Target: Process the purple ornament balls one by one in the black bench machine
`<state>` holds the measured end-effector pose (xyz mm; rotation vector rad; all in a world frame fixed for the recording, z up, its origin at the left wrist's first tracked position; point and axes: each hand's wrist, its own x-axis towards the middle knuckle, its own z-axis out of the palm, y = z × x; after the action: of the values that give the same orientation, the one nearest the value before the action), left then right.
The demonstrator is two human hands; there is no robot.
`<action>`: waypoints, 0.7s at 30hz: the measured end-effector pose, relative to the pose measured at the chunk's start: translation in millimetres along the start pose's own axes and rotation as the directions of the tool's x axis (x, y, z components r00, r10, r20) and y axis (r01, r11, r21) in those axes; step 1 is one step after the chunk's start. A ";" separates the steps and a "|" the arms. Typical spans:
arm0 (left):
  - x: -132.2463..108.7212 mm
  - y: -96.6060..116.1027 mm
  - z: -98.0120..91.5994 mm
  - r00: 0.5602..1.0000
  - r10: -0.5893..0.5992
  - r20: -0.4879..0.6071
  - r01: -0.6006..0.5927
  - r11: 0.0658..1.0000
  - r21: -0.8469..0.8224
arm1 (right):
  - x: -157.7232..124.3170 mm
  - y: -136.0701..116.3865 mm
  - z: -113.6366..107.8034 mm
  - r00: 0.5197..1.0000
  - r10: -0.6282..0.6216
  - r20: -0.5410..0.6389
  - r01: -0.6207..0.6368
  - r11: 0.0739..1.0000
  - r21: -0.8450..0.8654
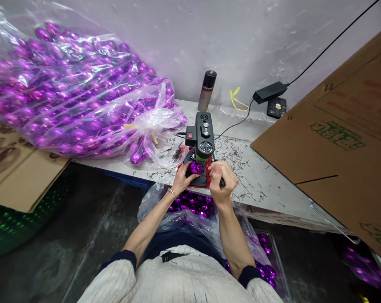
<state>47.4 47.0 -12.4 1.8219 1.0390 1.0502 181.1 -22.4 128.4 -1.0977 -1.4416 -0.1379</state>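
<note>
My left hand [184,178] pinches a shiny purple ball ornament [195,168] between thumb and fingers. The ball sits under the head of a small black bench drill press [204,131], above its dark base [199,181]. My right hand [222,179] is closed around the black-tipped lever handle [222,182] at the press's right side. The top of the ball, where the tool would meet it, is partly hidden by the press head. Below the table edge, an open plastic bag [149,206] holds several more purple balls [193,203].
A big clear bag of purple balls [83,92] leans at the left. A spray can [206,90] and power adapter [270,92] stand behind the press. Dark shavings [243,172] litter the white table [272,193]. A cardboard box [335,134] fills the right side.
</note>
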 end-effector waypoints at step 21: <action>-4.7 -1.1 2.5 0.998 0.059 0.002 -0.059 0.995 0.083 | -57.9 29.7 17.8 0.998 0.010 -0.063 -0.006 0.998 0.067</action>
<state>47.8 42.6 -15.7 1.9298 1.0493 1.0565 176.1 -24.9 61.1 -1.0354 -1.3758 -0.1166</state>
